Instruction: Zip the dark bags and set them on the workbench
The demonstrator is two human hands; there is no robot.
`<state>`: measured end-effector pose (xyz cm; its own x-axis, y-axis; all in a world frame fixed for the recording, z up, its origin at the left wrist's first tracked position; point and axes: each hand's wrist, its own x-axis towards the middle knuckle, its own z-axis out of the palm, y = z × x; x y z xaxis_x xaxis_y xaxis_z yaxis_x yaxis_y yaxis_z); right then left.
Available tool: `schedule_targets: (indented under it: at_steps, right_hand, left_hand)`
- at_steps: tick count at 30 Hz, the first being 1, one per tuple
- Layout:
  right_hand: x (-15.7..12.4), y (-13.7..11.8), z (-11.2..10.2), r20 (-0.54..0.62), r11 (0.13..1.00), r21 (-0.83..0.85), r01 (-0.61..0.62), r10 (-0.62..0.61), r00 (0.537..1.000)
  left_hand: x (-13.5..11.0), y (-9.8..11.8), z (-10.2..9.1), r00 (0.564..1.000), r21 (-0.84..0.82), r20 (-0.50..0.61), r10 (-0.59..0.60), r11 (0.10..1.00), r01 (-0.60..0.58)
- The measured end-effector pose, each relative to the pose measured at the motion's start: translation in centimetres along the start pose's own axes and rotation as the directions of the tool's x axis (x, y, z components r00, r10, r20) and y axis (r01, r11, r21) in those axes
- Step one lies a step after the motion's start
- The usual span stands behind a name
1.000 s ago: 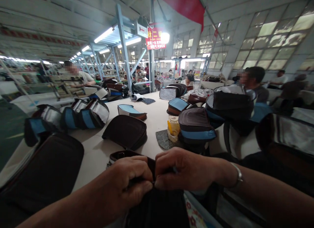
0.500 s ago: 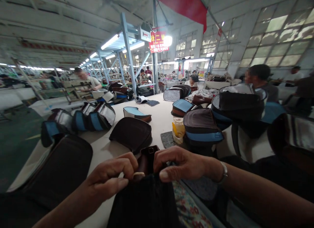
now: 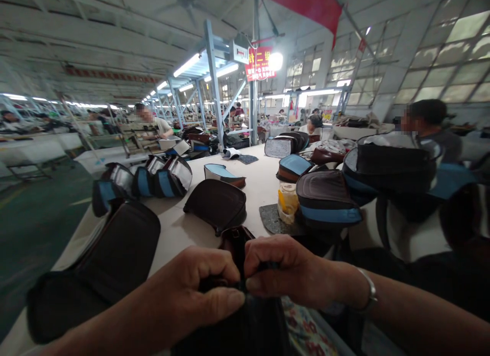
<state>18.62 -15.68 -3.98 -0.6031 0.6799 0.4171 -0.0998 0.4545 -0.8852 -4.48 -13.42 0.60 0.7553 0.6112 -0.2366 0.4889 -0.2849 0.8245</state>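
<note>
Both my hands pinch the top edge of a dark brown bag piece (image 3: 237,315) at the near edge of the white table (image 3: 252,182). My left hand (image 3: 202,289) is closed, its thumb pressed on the fabric. My right hand (image 3: 285,271) is closed too, gripping the same edge beside it; a bracelet circles that wrist. A brown strap with a buckle (image 3: 235,241) sticks up just behind my knuckles. The fabric hangs down towards my lap, its lower part hidden.
Dark bag shells lie at the left (image 3: 115,259) and centre (image 3: 216,203). Blue-and-grey bags (image 3: 153,180) line the left edge; stacked bags (image 3: 329,197) fill the right. A yellow-filled jar (image 3: 288,200) stands on a grey pad. Other people work behind, one (image 3: 429,128) at right.
My hands have closed together again on the fabric edge, covering the metal ring seen half a second ago. The view has shifted left, so the scene sits further right.
</note>
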Motion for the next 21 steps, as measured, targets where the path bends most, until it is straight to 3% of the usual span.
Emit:
schedule_targets:
  at_steps: [7,14,18,21]
  right_hand:
    - [-0.5,0.4,0.2,-0.018,0.969,0.179,-0.17,0.176,0.984]
    - [0.1,-1.2,0.1,-0.048,0.955,-0.021,-0.296,0.295,0.954]
    - [0.3,-1.2,0.2,-0.03,0.914,0.046,-0.402,0.404,0.914]
    - [0.2,-0.8,0.2,-0.03,0.918,0.047,-0.393,0.395,0.918]
  left_hand:
    - [0.6,-1.2,0.3,0.999,-0.103,-0.05,0.017,0.994,-0.022]
    - [1.0,-1.6,-0.4,0.998,-0.054,0.01,0.061,0.997,-0.061]
    - [1.3,-1.5,-0.9,0.994,-0.043,0.058,0.092,0.995,-0.089]
    - [1.3,-1.6,-0.9,0.995,-0.019,0.055,0.081,0.997,-0.08]
